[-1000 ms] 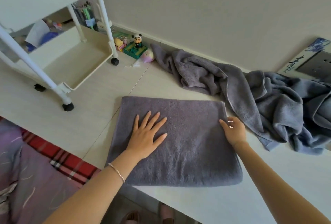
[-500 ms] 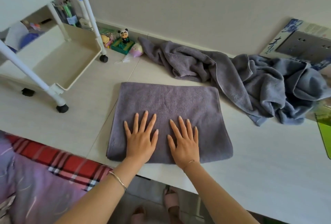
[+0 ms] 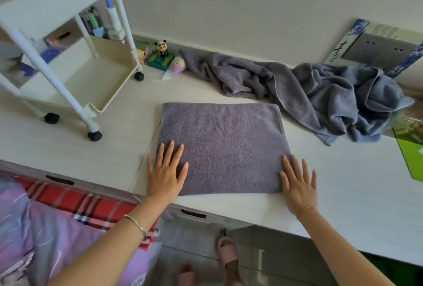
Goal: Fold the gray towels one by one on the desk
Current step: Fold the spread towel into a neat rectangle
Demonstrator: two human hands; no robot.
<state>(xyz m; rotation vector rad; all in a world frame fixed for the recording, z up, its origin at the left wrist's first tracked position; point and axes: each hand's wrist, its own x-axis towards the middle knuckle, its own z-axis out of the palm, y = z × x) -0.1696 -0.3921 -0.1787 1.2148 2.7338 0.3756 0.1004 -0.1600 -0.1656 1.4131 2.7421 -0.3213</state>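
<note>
Gray and flat, the folded towel (image 3: 222,146) lies as a neat rectangle on the pale worktop (image 3: 68,153), close to its near edge and roughly in the middle of the view. The left hand (image 3: 166,171) rests palm down on the towel's near left corner, fingers straight and spread wide, holding nothing; the little finger lies just off the cloth's left edge. A thin bracelet (image 3: 136,225) circles that wrist. The right hand (image 3: 297,182) is likewise flat and wide, fingers fanned, gripping nothing. It sits at the near right corner, with the thumb side touching the towel's right edge and the other fingers on the bare worktop beside it. Behind the folded towel, against the wall, a heap of unfolded towels (image 3: 297,93) sprawls in rumpled folds, a purplish-gray one to the left and a bluer one bunched to the right, near the folded towel's far right corner. At the far left stands a white wheeled cart (image 3: 68,68) on black casters, well apart from the towel. Next to it, by the wall, is a small panda figurine (image 3: 162,48) on a green base. A gray socket panel (image 3: 377,50) is on the wall at the upper right, and a green mat (image 3: 412,157) shows at the right edge. Below the worktop, red plaid fabric (image 3: 80,201) and pink slippers (image 3: 229,253) are visible.
</note>
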